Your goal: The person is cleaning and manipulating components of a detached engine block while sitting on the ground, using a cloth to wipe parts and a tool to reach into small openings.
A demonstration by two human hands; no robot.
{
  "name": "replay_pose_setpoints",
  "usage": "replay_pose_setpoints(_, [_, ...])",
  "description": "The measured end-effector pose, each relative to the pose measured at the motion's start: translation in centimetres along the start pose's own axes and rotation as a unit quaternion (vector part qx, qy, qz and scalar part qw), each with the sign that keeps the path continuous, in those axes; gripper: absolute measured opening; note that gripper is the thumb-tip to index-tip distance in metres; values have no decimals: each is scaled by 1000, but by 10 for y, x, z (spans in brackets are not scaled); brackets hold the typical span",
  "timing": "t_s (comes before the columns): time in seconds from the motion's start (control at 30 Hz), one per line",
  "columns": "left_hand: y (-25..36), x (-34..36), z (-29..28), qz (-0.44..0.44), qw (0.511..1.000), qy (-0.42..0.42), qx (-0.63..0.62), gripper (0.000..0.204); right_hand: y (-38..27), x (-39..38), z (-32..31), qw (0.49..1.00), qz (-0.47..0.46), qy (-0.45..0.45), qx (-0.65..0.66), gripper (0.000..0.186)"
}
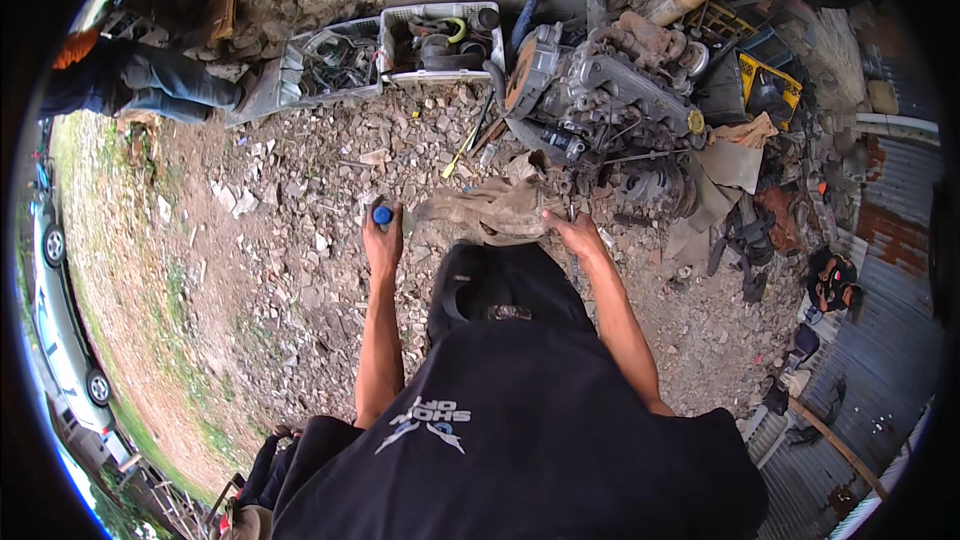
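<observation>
Left hand: fingers were wrapped around a blue-capped bottle [382, 215], its body mostly hidden by the left hand [383, 235].
Right hand: thumb and fingers of the right hand [574, 233] pinched the right end of the brown cloth.
Brown cloth: the crumpled brown cloth [495, 208] stretched leftward from the right hand toward the left, in front of both.
Writing: white-and-bluish lettering [425, 422] stood upside down on the black shirt [570, 430], nearer the body than either hand.
Engine: a greasy engine block [630, 90] lay beyond the right hand.
Crate: a white plastic crate [390, 52] of parts sat beyond the left hand.
</observation>
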State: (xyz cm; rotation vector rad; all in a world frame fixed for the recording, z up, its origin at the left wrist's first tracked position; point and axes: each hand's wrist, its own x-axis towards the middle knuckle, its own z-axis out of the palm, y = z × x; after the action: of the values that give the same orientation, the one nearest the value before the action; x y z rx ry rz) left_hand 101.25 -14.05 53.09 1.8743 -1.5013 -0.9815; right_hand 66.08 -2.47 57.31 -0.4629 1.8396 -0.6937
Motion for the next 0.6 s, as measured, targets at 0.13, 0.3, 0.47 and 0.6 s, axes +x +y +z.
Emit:
replay_pose_setpoints(0.13, [37,39,26,36,999,-26,-9,57,10,27,-3,998,34,-1,46,48])
replay_pose_setpoints(0.3, [89,80,51,87,990,-112,6,58,27,40,4,983,102,65,140,38])
replay_pose_setpoints(0.47, [79,121,91,136,965,-214,72,61,110,82,30,958,147,146,197,42])
replay_pose_setpoints(0.6, [29,152,147,128,930,-337,70,53,162,117,55,940,162,282,102,46])
